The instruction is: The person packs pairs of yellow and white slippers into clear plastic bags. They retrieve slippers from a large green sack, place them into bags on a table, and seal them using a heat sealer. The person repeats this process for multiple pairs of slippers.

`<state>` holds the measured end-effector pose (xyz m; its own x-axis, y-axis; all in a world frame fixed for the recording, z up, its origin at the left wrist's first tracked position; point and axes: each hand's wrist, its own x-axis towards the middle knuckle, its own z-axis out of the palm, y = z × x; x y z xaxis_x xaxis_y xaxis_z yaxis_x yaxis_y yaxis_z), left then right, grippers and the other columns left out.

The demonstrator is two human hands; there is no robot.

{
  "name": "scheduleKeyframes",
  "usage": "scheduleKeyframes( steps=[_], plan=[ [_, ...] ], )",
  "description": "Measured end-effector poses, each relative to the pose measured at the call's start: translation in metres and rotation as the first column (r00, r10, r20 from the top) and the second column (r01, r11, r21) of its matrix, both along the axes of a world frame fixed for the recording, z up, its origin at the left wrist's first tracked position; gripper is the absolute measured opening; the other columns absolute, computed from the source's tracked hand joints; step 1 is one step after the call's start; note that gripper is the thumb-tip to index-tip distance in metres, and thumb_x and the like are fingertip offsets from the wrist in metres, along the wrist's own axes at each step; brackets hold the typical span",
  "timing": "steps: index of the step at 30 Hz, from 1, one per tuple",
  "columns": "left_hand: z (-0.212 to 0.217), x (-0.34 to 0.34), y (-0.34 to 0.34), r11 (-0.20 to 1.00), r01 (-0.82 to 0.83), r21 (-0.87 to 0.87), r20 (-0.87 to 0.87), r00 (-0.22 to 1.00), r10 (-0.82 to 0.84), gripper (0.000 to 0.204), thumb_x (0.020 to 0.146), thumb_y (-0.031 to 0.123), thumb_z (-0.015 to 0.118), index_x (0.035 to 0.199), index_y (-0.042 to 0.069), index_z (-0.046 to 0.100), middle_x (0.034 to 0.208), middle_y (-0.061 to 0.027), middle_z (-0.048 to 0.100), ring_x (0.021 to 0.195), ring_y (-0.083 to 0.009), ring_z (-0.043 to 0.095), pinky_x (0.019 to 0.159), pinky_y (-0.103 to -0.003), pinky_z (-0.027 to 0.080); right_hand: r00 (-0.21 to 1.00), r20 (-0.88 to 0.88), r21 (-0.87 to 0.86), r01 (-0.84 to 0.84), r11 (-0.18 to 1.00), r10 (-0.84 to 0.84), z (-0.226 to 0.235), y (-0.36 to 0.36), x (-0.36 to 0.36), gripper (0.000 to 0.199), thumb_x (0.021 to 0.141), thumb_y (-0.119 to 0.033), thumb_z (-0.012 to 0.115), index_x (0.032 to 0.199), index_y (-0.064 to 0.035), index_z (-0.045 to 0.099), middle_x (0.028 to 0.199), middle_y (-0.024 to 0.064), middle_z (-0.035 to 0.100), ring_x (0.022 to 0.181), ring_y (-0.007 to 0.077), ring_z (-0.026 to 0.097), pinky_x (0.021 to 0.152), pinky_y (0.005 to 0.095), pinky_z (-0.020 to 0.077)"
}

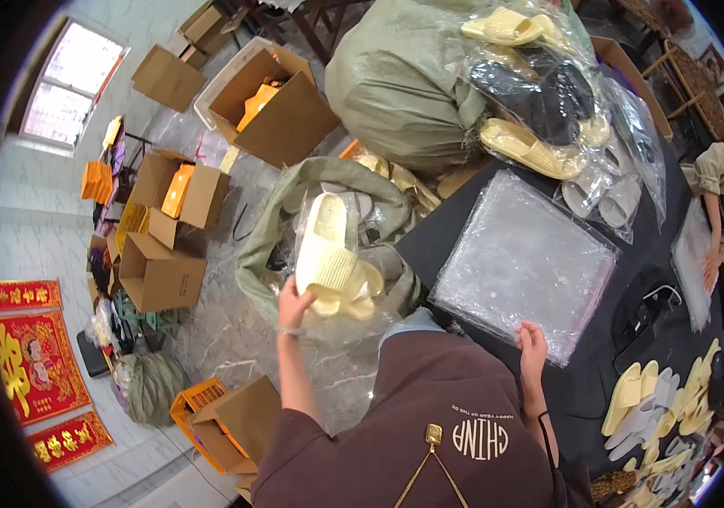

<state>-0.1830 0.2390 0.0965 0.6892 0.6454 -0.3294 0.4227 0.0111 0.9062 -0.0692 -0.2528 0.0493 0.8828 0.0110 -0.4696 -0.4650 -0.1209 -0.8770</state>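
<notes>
Left hand: my fingers grip the heel end of a pale yellow slipper, held over the open green sack.
Slipper axis: long way runs up and away from my fingers.
Right hand: fingers flat, loose, resting on the near edge of the clear bag stack.
Nearer hand: the left; the stack lies to the slipper's right.

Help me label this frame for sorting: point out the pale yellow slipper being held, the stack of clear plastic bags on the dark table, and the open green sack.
pale yellow slipper (328,258), head view, ribbed sole.
stack of clear plastic bags (523,262), head view, top sheet's middle.
open green sack (262,245), head view, left rim.
</notes>
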Motion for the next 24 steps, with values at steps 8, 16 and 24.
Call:
scheduleKeyframes(
  steps=[8, 16, 24],
  plan=[
    [0.191, 0.084, -0.035, 0.787, 0.588, 0.188, 0.029, 0.797, -0.603, 0.029, 0.063, 0.013, 0.067, 0.084, 0.001, 0.050, 0.079, 0.0011, 0.050, 0.070, -0.0043, 0.044, 0.060, -0.019, 0.035, 0.949, 0.313, -0.019, -0.013, 1.000, 0.018, 0.030, 0.047, 0.067, 0.039, 0.089, -0.016, 0.056, 0.124, -0.0028, 0.046, 0.121, 0.0080, 0.053, 0.110, 0.0174, 0.050, 0.090, 0.0315, 0.0406],
    [0.200, 0.219, -0.129, 0.263, 0.960, -0.101, 0.230, 0.279, -0.932, 0.033, 0.061, 0.022, 0.068, 0.080, 0.003, 0.049, 0.074, 0.0034, 0.044, 0.071, -0.0055, 0.043, 0.062, -0.020, 0.035, 0.930, 0.295, 0.565, 0.015, 0.825, -0.219, 0.035, -0.008, 0.069, 0.068, 0.078, -0.025, 0.064, 0.134, -0.0015, 0.035, 0.133, 0.0129, 0.043, 0.123, 0.0222, 0.042, 0.102, 0.0343, 0.0327],
    [0.093, 0.344, -0.243, 0.029, 0.966, -0.256, 0.149, 0.069, -0.986, 0.024, 0.074, 0.019, 0.065, 0.092, 0.005, 0.057, 0.080, 0.0026, 0.059, 0.071, -0.0033, 0.054, 0.061, -0.018, 0.042, 0.894, 0.164, 0.633, 0.229, 0.740, -0.417, 0.046, -0.074, 0.006, 0.064, 0.073, -0.003, 0.056, 0.134, -0.0002, 0.035, 0.133, 0.0140, 0.041, 0.117, 0.0234, 0.047, 0.094, 0.0327, 0.0405]
  ],
)
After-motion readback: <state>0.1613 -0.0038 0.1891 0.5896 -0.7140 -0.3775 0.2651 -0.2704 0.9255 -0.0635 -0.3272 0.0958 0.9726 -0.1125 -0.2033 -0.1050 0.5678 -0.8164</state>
